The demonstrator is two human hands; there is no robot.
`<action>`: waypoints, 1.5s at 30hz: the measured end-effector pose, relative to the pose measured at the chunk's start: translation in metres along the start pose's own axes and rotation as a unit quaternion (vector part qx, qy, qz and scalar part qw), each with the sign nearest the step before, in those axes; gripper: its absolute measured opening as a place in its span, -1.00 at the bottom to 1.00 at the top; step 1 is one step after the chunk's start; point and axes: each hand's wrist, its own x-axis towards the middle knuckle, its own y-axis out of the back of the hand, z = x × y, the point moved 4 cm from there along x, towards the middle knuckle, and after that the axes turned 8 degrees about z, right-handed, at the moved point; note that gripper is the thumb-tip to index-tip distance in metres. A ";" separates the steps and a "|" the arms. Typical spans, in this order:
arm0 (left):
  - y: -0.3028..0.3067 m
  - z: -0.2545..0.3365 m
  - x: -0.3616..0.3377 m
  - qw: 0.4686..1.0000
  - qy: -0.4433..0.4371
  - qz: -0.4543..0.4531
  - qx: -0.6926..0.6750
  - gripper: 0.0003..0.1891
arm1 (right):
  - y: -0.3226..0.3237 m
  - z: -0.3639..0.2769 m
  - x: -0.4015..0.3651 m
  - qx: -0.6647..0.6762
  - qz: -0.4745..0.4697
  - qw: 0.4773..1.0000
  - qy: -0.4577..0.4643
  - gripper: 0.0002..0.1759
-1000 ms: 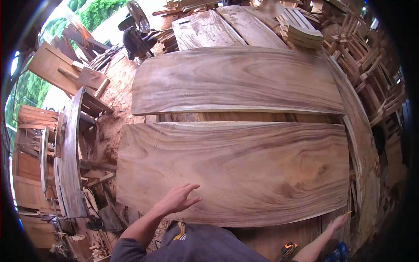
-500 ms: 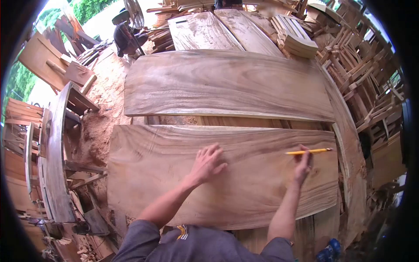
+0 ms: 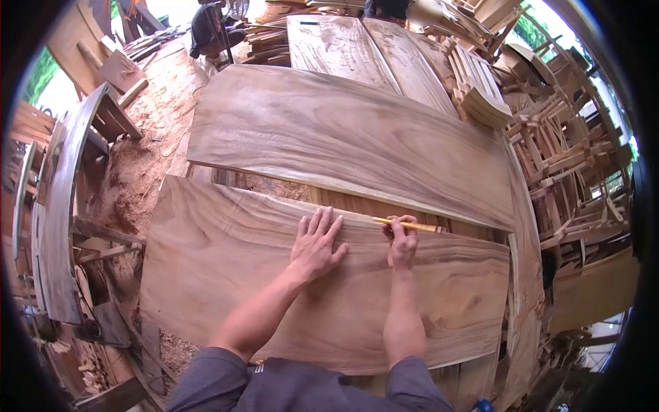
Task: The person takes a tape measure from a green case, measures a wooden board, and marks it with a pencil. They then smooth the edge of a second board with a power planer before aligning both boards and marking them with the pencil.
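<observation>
My left hand (image 3: 318,245) lies on the near wooden slab (image 3: 226,268), fingers spread, with the fingertips close to its far edge. To the right, my right hand (image 3: 402,244) grips a yellow pencil (image 3: 412,225) between thumb and fingers. The pencil lies nearly level, its tip pointing left along the slab's far edge, its other end toward the right. Across a narrow gap sits a second wooden slab (image 3: 357,137) with dark, wavy grain.
More boards (image 3: 343,51) lie beyond the far slab. At the right, stacked wooden frames (image 3: 549,178) form a tall pile. A wooden bench (image 3: 68,206) and sawdust (image 3: 154,130) are on the left. Someone crouches (image 3: 209,31) at the back left.
My right hand has moved left with the pencil, from over the slab's right part to its far edge. My left hand has shifted slightly toward that edge. The view has turned.
</observation>
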 end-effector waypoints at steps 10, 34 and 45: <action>-0.001 0.000 0.001 1.000 0.008 0.005 0.004 -0.27 | -0.004 -0.004 0.008 -0.241 -0.135 0.946 0.172 -0.86; -0.001 0.001 -0.002 1.000 0.011 0.004 0.008 -0.25 | -0.002 -0.011 -0.009 -0.335 -0.112 0.904 0.241 -0.98; 0.001 0.001 0.002 1.000 0.014 -0.008 0.003 -0.26 | -0.015 -0.009 0.065 -0.330 -0.051 0.887 0.318 -0.86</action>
